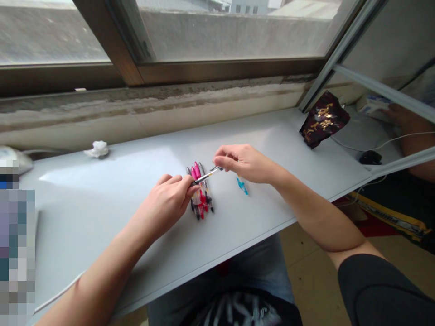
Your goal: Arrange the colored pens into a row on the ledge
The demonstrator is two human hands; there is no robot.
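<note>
A pen with a clear barrel and dark ends (208, 174) is held slantwise above the desk. My left hand (171, 194) pinches its lower left end between thumb and fingers. At the upper right end, the fingers of my right hand (248, 163) are closed on the pen's tip; the exact grip is partly hidden. Below the held pen lies a row of several pens (204, 201) with black, red and pink parts, side by side. My left fingers cover part of that row. A light blue pen (242, 185) lies apart under my right hand, its upper part hidden.
The white desk (102, 226) runs along a window ledge. A crumpled white tissue (99, 148) sits at the back left, a dark snack bag (324, 118) at the back right. Beyond a metal frame (384, 86) are a black mouse (370, 157) and another person's arm (413, 129).
</note>
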